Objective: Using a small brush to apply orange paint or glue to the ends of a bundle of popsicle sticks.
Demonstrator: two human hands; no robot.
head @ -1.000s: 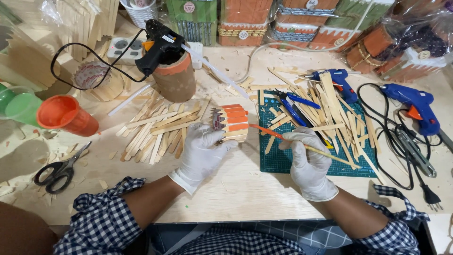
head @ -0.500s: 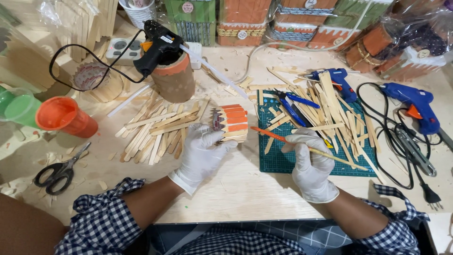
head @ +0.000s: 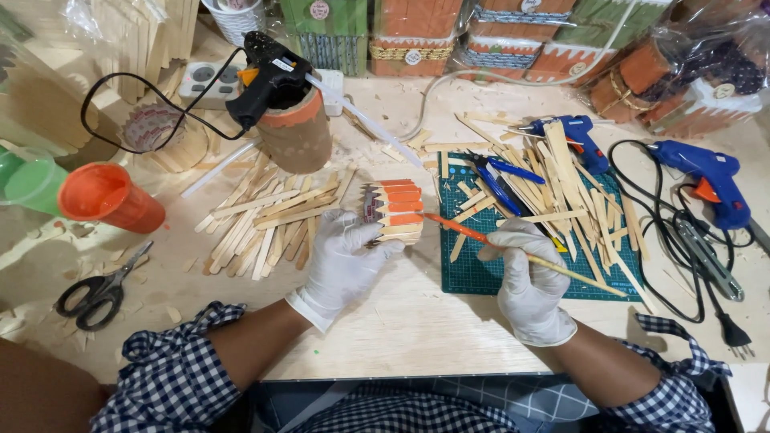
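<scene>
- Since the earlier frame little has shifted: both gloved hands stay where they were, the brush tip still against the orange band.
- Left hand [head: 343,261], in a white rubbery glove, has its grip wrapped round a small stick cup [head: 393,212] of flat wooden sticks, held on its side above the pale wood counter [head: 417,321].
- Right hand [head: 525,277], also gloved, pinches a thin paintbrush [head: 513,250] with an orange-smeared ferrule.
- Loose flat sticks [head: 265,216] lie fanned just left of the cup.
- Green gridded cutting mat [head: 481,277] sits under the right hand.
- Along the far edge stand clear-wrapped boxes [head: 417,36] with small round labels.
</scene>
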